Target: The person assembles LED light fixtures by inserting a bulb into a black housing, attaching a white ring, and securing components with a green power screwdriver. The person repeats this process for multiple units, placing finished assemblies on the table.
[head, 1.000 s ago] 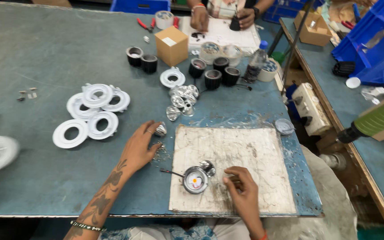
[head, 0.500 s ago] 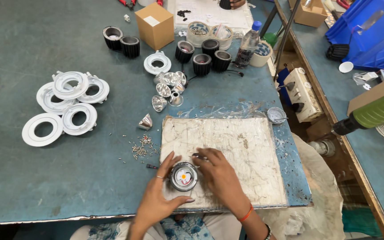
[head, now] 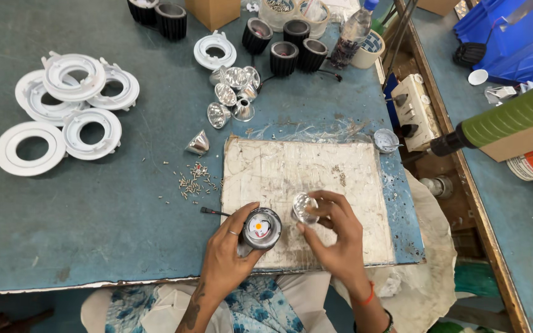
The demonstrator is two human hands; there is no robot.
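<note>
On the scuffed white work board (head: 303, 179), the left hand (head: 229, 259) wraps the black finned round lamp housing (head: 260, 228) to steady it upright, while the right hand (head: 334, 237) pinches a shiny silver reflector cup (head: 304, 208) just beside it, seemingly tilted toward the opening.

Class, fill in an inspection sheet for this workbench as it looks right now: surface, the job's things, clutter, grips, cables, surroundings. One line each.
Surface: blue-green table, worn; scratched white board lies in front of the person.
Job's things: black round housing with an orange centre, upright on the board; shiny reflector cup beside it.
Clutter: white rings stacked at left; loose reflectors; small screws; more black housings at the back.
Grips: left hand holds the housing; right hand holds the reflector cup.
Cables: thin dark lead from the housing.
Surroundings: switch box, blue bins, green-handled tool.
</note>
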